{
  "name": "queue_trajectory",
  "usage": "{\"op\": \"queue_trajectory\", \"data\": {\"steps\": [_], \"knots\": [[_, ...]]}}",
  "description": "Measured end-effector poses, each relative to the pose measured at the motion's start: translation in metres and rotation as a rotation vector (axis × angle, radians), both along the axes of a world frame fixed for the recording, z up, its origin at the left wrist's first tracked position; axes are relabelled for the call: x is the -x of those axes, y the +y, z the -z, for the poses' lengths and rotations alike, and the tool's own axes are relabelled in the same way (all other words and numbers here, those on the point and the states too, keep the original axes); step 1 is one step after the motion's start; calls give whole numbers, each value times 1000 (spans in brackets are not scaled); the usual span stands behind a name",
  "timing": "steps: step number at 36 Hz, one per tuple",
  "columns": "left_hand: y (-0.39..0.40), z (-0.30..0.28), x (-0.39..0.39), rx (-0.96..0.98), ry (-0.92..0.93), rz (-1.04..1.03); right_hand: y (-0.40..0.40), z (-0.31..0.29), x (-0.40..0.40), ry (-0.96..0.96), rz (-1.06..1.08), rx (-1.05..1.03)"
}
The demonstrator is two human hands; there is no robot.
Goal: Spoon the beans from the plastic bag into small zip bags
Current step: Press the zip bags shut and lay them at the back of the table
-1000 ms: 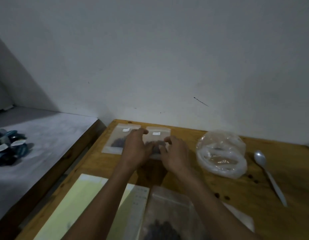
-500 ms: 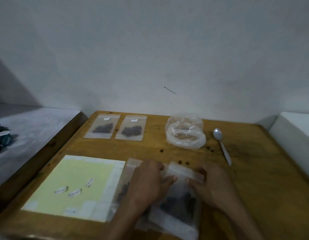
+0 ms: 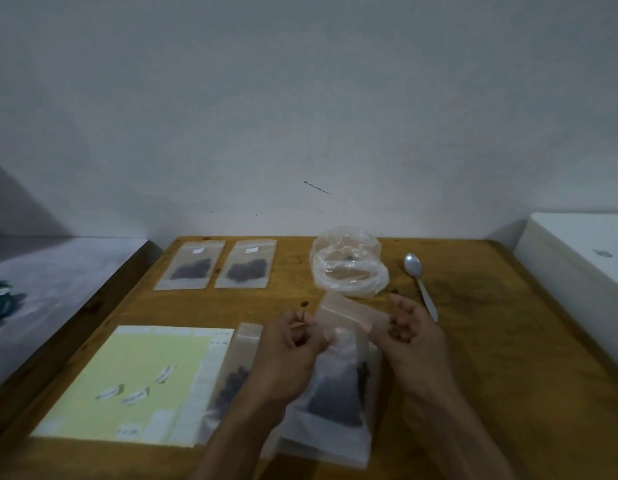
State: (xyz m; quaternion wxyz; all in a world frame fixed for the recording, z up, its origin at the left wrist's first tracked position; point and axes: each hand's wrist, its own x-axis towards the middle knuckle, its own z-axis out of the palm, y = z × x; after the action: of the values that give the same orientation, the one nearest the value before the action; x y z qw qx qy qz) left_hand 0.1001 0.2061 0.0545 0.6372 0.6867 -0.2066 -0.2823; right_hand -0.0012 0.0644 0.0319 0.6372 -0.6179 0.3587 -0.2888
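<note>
Now your left hand (image 3: 288, 344) and right hand (image 3: 409, 329) each close their grip on the zip bag's (image 3: 338, 386) top corners, lower centre; bare table (image 3: 508, 341) lies right.

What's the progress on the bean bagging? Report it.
Done: two filled zip bags lie at the table's far edge. In hand: left hand and right hand hold a filled bag; another lies beside it. The plastic bag looks nearly empty; spoon idle.
</note>
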Motion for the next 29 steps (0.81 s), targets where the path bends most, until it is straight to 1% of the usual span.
{"op": "queue_trajectory", "data": {"steps": [3, 5, 8, 10, 16, 19, 21, 23, 25, 26, 29], "knots": [[7, -8, -4, 84, 48, -47, 6, -16, -8, -89, -109, -149], [15, -13, -10, 118, 67, -71, 13, -25, -15, -149, -141, -177], [34, -21, -19, 151, 121, -38, 29, -37, -29, -163, -219, -146], [48, -25, -23, 189, 158, -51, 42, -44, -41, -154, -285, -98], [103, -32, -36, 202, 141, -263, 88, -54, -84, -173, -438, -42], [139, -34, -44, 221, 156, -393, 116, -55, -108, -146, -533, -20], [163, -34, -52, 244, 171, -501, 131, -54, -124, -106, -571, 108], [189, -33, -61, 255, 171, -623, 143, -44, -142, 2, -614, 348], [212, -30, -71, 264, 183, -732, 150, -30, -160, 194, -682, 595], [223, -29, -75, 271, 198, -782, 153, -23, -169, 292, -717, 687], [249, -22, -87, 264, 251, -876, 162, -7, -184, 514, -784, 834]]}}
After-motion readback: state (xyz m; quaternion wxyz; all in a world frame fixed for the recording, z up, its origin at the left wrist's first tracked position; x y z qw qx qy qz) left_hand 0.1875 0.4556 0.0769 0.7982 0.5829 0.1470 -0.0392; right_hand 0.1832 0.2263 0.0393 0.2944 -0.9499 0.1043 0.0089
